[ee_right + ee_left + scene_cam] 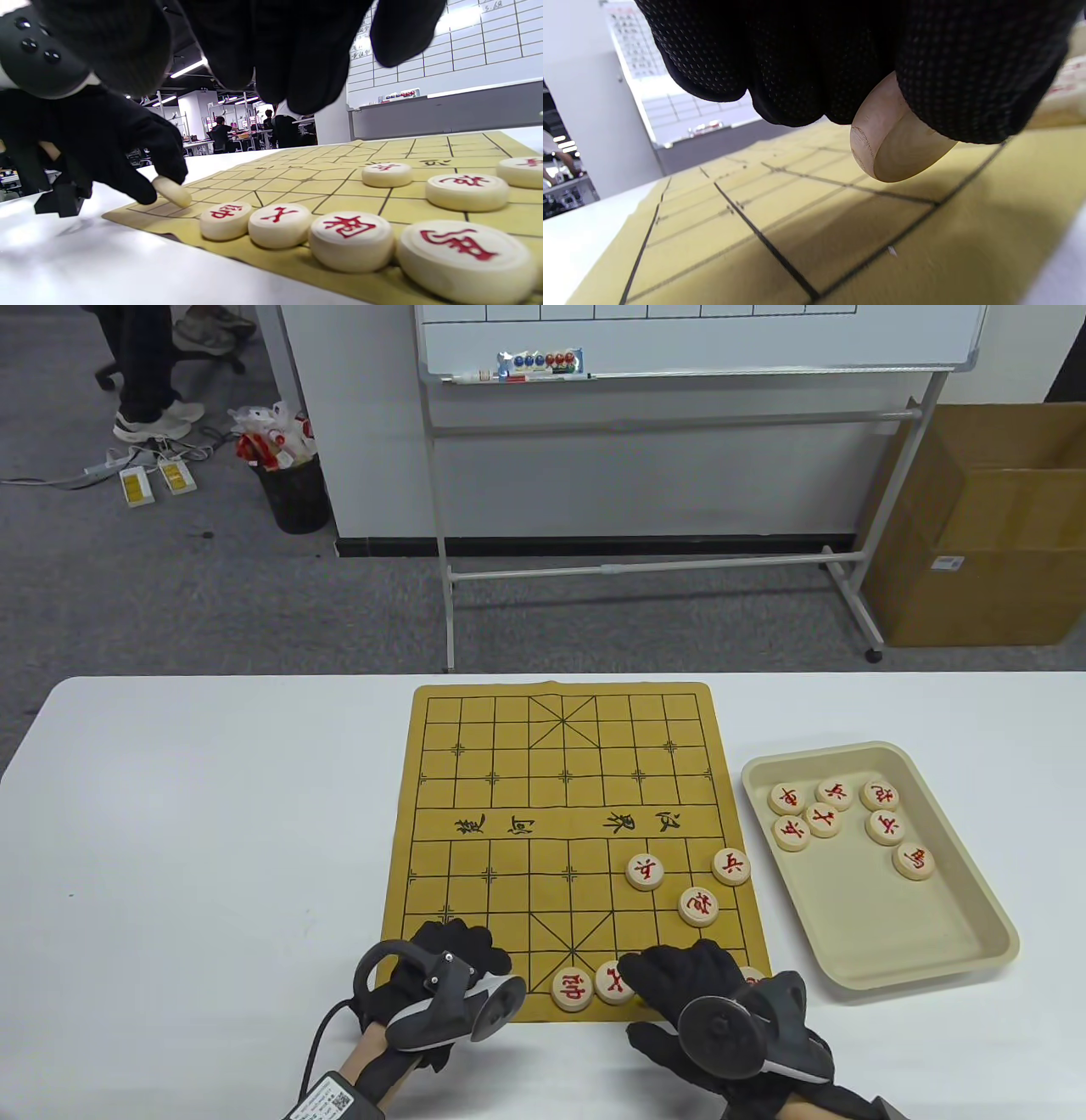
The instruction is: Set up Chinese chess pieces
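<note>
- A tilted chess piece [895, 144] is pinched by the left hand [441, 976] above the board [509, 780]; it is best levelled onto a back-row crossing.
- The right hand [704, 993] is held loosely spread, empty.

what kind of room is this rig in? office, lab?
Likely a shared office or lab workspace, not a home. A rolling whiteboard stands behind the table on grey carpet, a cardboard box sits on the floor, and the right wrist view shows people at desks under strip lights.
</note>
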A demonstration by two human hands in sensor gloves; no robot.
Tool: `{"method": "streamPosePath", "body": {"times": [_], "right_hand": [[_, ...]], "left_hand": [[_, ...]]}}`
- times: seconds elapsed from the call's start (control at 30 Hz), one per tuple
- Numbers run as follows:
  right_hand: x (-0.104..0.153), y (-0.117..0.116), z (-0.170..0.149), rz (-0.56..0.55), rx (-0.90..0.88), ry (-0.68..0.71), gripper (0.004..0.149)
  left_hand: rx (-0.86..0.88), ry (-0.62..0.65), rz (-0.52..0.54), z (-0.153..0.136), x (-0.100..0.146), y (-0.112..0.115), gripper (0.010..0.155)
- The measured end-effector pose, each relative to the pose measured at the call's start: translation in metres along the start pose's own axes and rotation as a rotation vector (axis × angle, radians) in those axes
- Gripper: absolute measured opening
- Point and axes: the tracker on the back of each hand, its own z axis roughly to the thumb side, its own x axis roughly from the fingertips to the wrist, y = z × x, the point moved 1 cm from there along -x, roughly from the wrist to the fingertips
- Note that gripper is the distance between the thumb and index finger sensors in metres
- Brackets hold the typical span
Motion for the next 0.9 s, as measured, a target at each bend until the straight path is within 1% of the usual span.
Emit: {"method": "streamPosePath", "body": {"times": [0.07, 0.1, 0.13, 0.2, 0.3, 0.33, 0.47, 0.5, 0.53, 0.57, 0.73, 0.8, 0.83, 0.87, 0.9], "right_hand": [[0.0, 0.0, 0.0, -0.002, -0.004, 0.002, 0.073], [0.001, 0.0, 0.0, -0.003, -0.005, 0.005, 0.073], [0.001, 0.0, 0.0, -0.001, -0.004, 0.007, 0.073], [0.001, 0.0, 0.001, -0.002, -0.004, 0.014, 0.073], [0.001, 0.0, 0.001, -0.002, 0.003, 0.014, 0.073], [0.001, 0.0, 0.001, -0.002, 0.002, 0.013, 0.073], [0.001, 0.0, 0.001, -0.004, -0.003, 0.006, 0.073], [0.001, 0.0, 0.0, -0.002, -0.004, 0.006, 0.073], [0.001, 0.0, 0.001, 0.001, -0.002, 0.006, 0.073], [0.001, 0.0, 0.001, 0.002, -0.002, 0.006, 0.073], [0.001, 0.0, 0.001, 0.0, -0.002, 0.006, 0.073], [0.0, 0.001, 0.0, -0.002, -0.004, 0.005, 0.074], [0.0, 0.001, 0.0, -0.003, -0.005, 0.002, 0.074], [0.0, 0.001, 0.0, -0.007, -0.006, 0.0, 0.074], [0.0, 0.001, -0.001, -0.011, -0.006, -0.002, 0.074]], "left_hand": [[-0.026, 0.006, -0.026, 0.003, -0.001, 0.001, 0.053], [-0.045, -0.001, -0.074, 0.004, -0.002, 0.003, 0.055], [-0.07, -0.01, -0.096, 0.005, -0.001, 0.004, 0.058], [-0.072, -0.002, -0.105, 0.005, -0.002, 0.006, 0.06], [-0.073, -0.003, -0.165, 0.004, -0.002, 0.01, 0.063], [-0.069, 0.005, -0.157, 0.004, -0.001, 0.011, 0.063], [-0.105, 0.021, -0.188, 0.01, -0.001, 0.013, 0.064], [-0.109, 0.026, -0.179, 0.011, -0.001, 0.013, 0.064], [-0.112, 0.032, -0.189, 0.012, -0.002, 0.016, 0.06], [-0.112, 0.024, -0.19, 0.012, -0.002, 0.015, 0.06], [-0.067, 0.012, -0.225, 0.008, -0.003, 0.015, 0.059], [-0.056, 0.002, -0.229, 0.006, -0.004, 0.01, 0.059], [-0.04, -0.014, -0.207, 0.004, -0.003, 0.005, 0.061], [0.002, -0.034, -0.141, 0.001, -0.003, -0.004, 0.062], [0.038, -0.045, -0.102, -0.001, -0.002, -0.012, 0.064]]}}
